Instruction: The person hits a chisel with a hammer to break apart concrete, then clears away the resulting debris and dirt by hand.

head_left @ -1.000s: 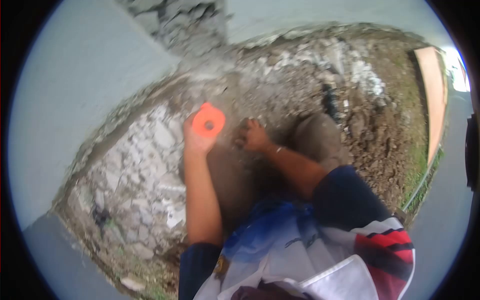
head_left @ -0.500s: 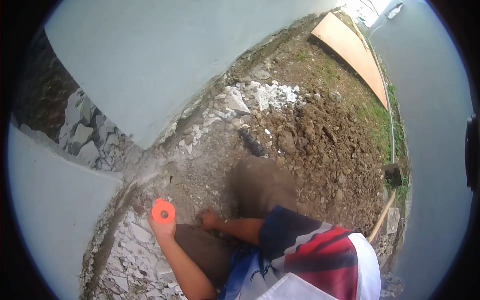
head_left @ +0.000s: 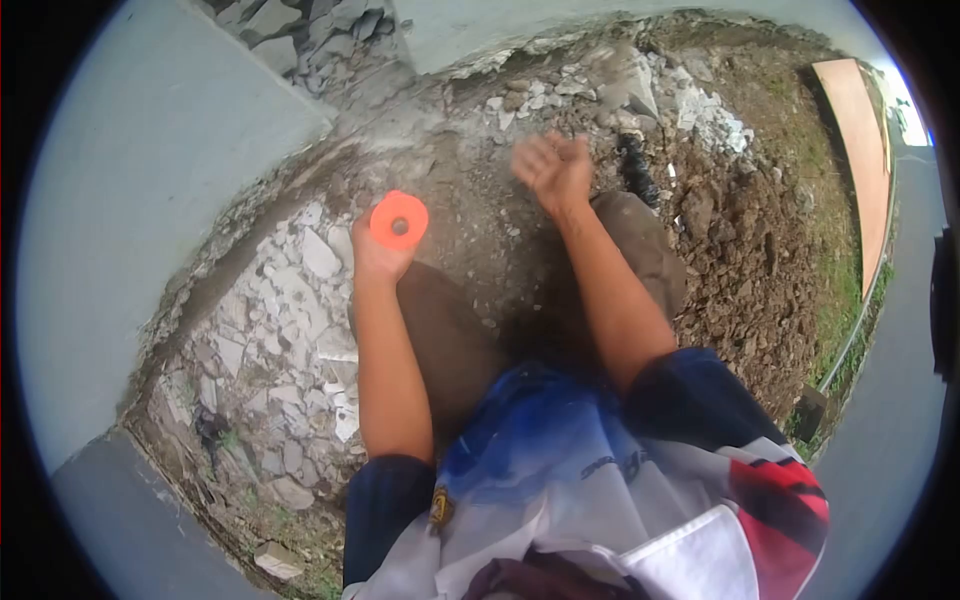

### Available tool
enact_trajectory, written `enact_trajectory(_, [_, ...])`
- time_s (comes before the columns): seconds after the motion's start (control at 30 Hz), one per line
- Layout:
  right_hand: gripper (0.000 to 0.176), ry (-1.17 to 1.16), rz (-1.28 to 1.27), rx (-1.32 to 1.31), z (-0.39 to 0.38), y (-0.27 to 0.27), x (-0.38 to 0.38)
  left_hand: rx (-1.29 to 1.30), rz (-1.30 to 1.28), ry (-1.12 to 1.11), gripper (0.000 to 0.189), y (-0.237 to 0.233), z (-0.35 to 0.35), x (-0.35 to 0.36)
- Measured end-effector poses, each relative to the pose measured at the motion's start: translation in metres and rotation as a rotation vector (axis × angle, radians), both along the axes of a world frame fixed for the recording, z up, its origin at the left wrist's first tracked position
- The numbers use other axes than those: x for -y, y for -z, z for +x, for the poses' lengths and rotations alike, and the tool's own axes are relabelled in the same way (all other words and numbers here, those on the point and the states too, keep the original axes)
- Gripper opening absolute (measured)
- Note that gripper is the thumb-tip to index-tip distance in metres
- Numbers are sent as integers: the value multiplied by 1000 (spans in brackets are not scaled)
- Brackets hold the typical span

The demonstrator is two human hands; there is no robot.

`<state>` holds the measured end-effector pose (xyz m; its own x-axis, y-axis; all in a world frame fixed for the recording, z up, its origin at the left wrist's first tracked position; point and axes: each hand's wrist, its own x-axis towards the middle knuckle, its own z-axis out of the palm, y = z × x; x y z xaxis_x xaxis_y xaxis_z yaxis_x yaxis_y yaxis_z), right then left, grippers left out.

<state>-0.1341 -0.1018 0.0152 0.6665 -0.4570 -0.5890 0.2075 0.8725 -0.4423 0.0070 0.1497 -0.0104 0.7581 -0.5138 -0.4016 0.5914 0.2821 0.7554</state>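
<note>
My left hand [head_left: 380,255] is wrapped around a chisel with a round orange hand guard [head_left: 412,207], seen from above with its grey head in the centre. The lower part of the chisel is hidden behind the guard and the hand. My right hand [head_left: 555,175] is held out over the dirt, empty, with fingers apart and a little blurred by motion. Close to its right lies a black ridged object [head_left: 637,170] on the ground. Both hands are in front of my bent knees.
Broken white rubble [head_left: 290,330] spreads along the left, below the grey wall [head_left: 180,150]. More stones [head_left: 320,30] lie in a wall opening at the top. Brown loose soil [head_left: 750,260] covers the right side, where a wooden board [head_left: 860,150] leans near another wall.
My right hand has lifted from beside my knee and reached forward, with its fingers now apart. The left still grips the chisel. The camera view has turned, showing more of the rubble at left.
</note>
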Motion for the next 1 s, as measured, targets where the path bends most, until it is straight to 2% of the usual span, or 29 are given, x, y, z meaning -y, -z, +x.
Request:
enact_trajectory(0.03, [63,-160,-192,-267,0,21,-2,-228,-101,-72,30,-22,-1,13])
enact_trajectory(0.07, [66,-464,-373,-947,-18,84,-66,-461,-202,-158,31,-35,-9,15])
enact_trajectory(0.13, [81,-554,-465,-1027,-74,137,-121,-546,-205,-213,29,-38,-14,15])
enact_trajectory(0.2, [99,-580,-518,-1342,-95,196,-170,-598,-240,-244,29,-38,-6,18])
enact_trajectory(0.23, [101,-664,-502,-1378,-88,174,-179,-411,-153,-162,29,-24,-7,10])
enact_trajectory(0.27, [103,-739,-506,-1405,-65,130,-174,-214,-81,-81,29,-7,-2,9])
enact_trajectory(0.3, [106,-821,-489,-1438,-58,104,-178,-222,-60,-72,29,-5,-7,3])
enact_trajectory(0.33, [106,-795,-509,-1376,-75,106,-195,-230,-40,-62,29,-4,-13,-3])
enact_trajectory(0.4, [108,-683,-633,-1230,-81,129,-193,-574,-198,-208,30,-40,-6,21])
enact_trajectory(0.5, [87,-678,-795,-1116,-83,169,-199,-597,-200,-173,30,-43,-6,22])
enact_trajectory(0.6, [50,-878,-755,-789,-75,184,-183,-556,-156,-197,31,-47,-9,22])
enact_trajectory(0.7, [21,-810,-156,-323,-47,136,-141,-579,-225,-180,31,-40,-7,21])
enact_trajectory(0.77, [21,-484,119,-62,-6,107,-120,-595,-257,-178,30,-42,-8,19])
enact_trajectory(0.8, [20,-518,122,-4,8,69,-91,-602,-270,-180,30,-42,-8,18])
enact_trajectory(0.83, [18,-457,38,43,20,37,-66,-437,-192,-115,29,-39,-9,15])
enact_trajectory(0.87, [19,-396,187,289,26,14,-35,-277,-110,-46,29,-33,-12,13])
enact_trajectory(0.9, [32,-263,154,362,29,5,-2,-178,-67,-4,29,-26,-10,12])
enact_trajectory(0.93, [40,-145,250,736,26,-26,27,-79,-23,33,28,-19,-8,11])
enact_trajectory(1.0, [33,476,29,563,27,-71,49,-73,-28,23,25,-12,-8,10])
